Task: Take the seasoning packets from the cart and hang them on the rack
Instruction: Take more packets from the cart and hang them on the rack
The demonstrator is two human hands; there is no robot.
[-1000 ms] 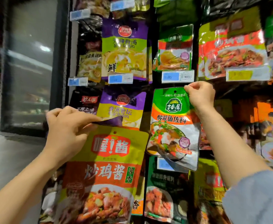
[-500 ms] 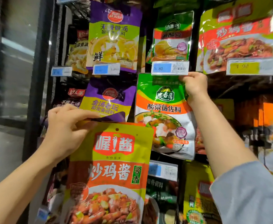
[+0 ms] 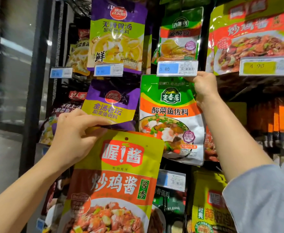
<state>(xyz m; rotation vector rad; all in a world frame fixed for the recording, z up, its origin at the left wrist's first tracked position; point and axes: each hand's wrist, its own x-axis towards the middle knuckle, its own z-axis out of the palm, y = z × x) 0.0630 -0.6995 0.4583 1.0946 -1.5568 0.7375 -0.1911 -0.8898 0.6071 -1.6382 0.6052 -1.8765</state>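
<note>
— What were the hands doing at that moment?

— The right hand (image 3: 203,86) was raised to the rack (image 3: 156,47), pinching the top right corner of a green seasoning packet (image 3: 169,118). That packet's top edge sat just under the blue price tag (image 3: 177,68) reading 5.80, and the packet hung a little tilted in front of the rack.

— And the left?

— The left hand (image 3: 75,137) gripped the top left corner of a yellow-and-orange sauce packet (image 3: 119,179), fingers curled over its upper edge. That packet was held lower and nearer the camera, its hang hole showing free at the top, so it was on no hook that could be seen.

— Was the green one actually on a hook?

— I could not tell; the price tag and the fingers covered that spot.

— What else was on the rack?

— A purple packet (image 3: 111,105) hung just above the left hand, its lower edge touching the fingers. Another purple-and-yellow packet (image 3: 117,34) hung above it, with a smaller green packet (image 3: 180,36) to its right over the 5.80 tag. A large yellow-and-red packet (image 3: 254,36) hung at the upper right behind a yellow tag (image 3: 259,67). A glass door (image 3: 16,64) stood to the left.
</note>
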